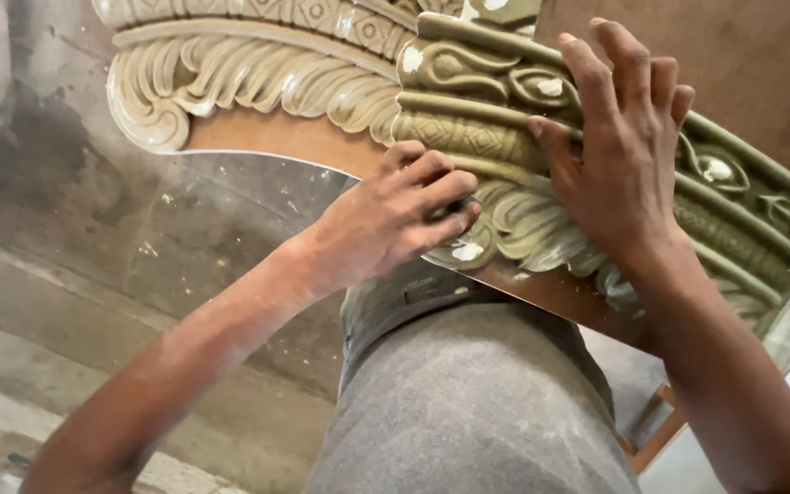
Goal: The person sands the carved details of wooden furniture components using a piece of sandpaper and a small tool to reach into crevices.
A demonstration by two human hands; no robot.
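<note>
Olive carved moulding (496, 101) (white filler spots), left hand (395, 220) fingers curled rubbing it, right hand (619, 155) splayed flat.

A rough grey concrete floor (66, 274) fills the left side, stained with a dark patch near the upper left and flecked with small white specks. A shallow step or seam crosses it diagonally toward the lower left corner. A flat brown wooden board (761, 55) fills the upper right corner. At the lower right edge, an orange-brown wooden frame piece (658, 437) shows beside a pale surface. The light is soft, even daylight.
</note>
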